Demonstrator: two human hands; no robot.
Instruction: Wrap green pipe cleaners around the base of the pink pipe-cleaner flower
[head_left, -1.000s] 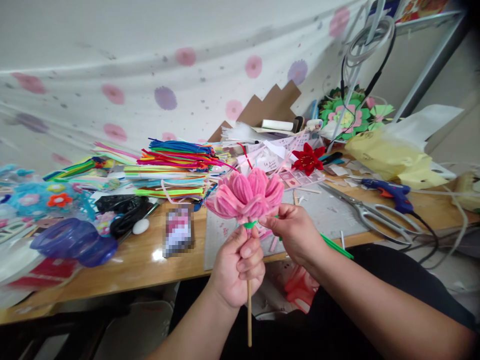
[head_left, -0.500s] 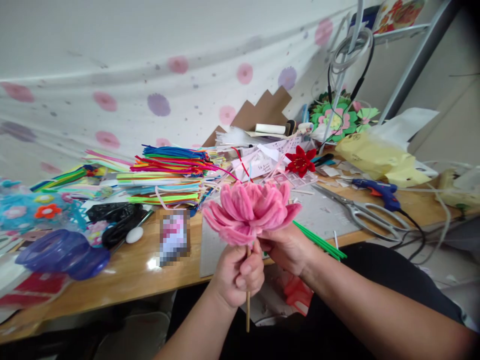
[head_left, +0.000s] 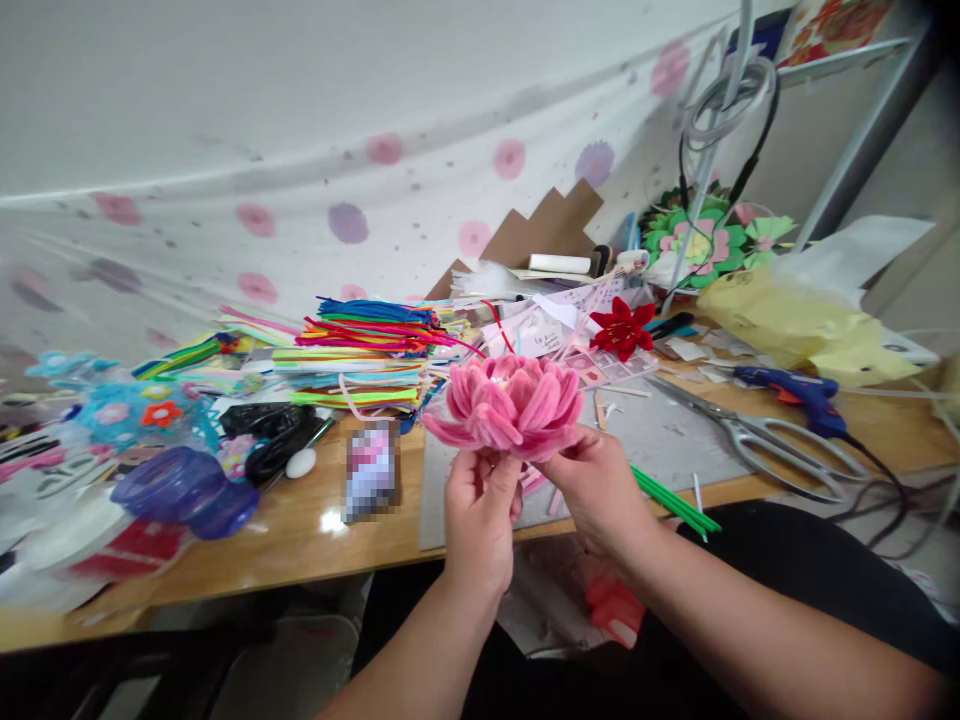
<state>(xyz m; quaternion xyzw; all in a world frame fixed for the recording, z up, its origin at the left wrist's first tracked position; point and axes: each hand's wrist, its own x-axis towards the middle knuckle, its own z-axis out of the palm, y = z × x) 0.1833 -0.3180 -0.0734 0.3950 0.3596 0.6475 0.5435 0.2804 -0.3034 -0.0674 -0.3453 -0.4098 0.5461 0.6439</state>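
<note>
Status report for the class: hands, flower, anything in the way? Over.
Left hand holding pink flower from below. Right hand at its underside, grip unclear. Flower open, facing upward, nothing covering its top.

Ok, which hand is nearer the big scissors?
Right: the right hand is left of the scissors, by the pink flower's underside; the left hand is farther left.

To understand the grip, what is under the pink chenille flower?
Under the pink chenille flower, the left hand and right hand are visible; whatever they enclose is covered and cannot be seen.
</note>
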